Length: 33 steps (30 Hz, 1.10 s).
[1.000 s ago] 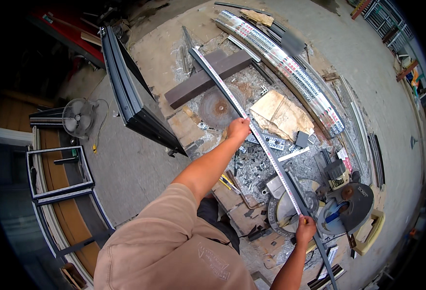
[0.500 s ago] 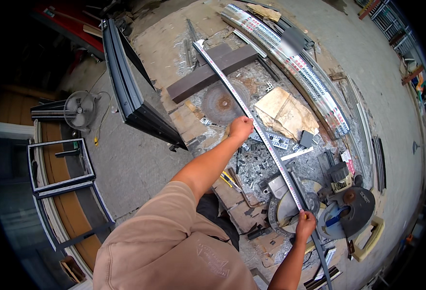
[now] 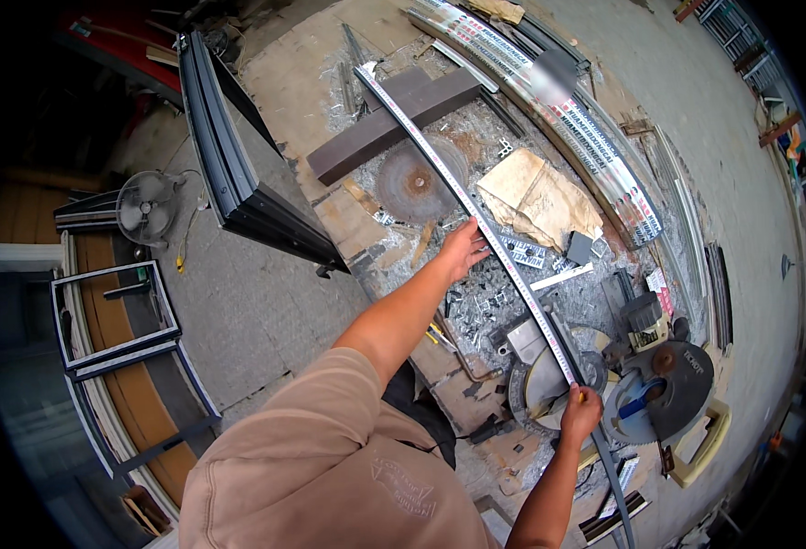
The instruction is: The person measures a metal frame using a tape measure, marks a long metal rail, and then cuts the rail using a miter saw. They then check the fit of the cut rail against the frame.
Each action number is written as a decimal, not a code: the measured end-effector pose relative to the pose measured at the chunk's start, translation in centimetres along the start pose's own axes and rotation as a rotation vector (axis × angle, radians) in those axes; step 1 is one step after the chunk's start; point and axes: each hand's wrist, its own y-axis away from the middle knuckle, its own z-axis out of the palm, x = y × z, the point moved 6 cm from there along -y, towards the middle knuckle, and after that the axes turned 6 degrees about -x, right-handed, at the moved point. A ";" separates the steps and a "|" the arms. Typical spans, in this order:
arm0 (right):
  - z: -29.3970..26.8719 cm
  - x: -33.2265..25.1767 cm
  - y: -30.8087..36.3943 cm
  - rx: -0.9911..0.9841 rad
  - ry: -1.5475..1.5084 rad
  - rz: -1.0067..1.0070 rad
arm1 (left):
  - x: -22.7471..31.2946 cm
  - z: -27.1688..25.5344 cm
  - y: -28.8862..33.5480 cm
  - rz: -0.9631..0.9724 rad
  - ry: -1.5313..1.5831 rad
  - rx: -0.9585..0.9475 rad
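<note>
A long dark metal profile (image 3: 611, 476) runs diagonally from the far left toward the near right, crossing the miter saw (image 3: 542, 389). Along it lies the white blade of a tape measure (image 3: 446, 174). My left hand (image 3: 462, 250) is beside the middle of the profile, fingers apart, with fingertips at its edge. Over the saw, my right hand (image 3: 581, 414) is closed on the near end of the tape blade, against the profile. A small yellow-orange spot shows at its fingers; I cannot make out what it is.
A brown beam (image 3: 394, 125) supports the profile's far part. Nearby lie a round saw blade (image 3: 419, 181), a beige cloth or paper piece (image 3: 538, 195) and scattered metal shavings. Wrapped profiles (image 3: 558, 119) lie along the right. Dark frames (image 3: 238, 174) and a fan (image 3: 145, 209) stand left.
My left hand has gone from a pinch at the tape to spread fingers beside the profile, slightly lower. My right hand stays at the near tape end. The view has shifted slightly.
</note>
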 end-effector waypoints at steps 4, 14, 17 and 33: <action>-0.6 -1.3 0.4 0.058 0.035 0.019 | -0.5 0.6 -0.3 0.031 0.111 -0.030; -0.7 -2.3 0.4 0.130 0.163 0.069 | 0.3 0.9 0.1 0.147 -0.107 0.113; -0.9 -2.7 0.2 0.134 0.141 0.046 | 0.6 0.6 1.1 0.147 -0.183 0.166; 0.8 0.9 3.1 0.137 0.099 0.060 | -2.2 -1.5 4.5 0.093 -0.116 0.175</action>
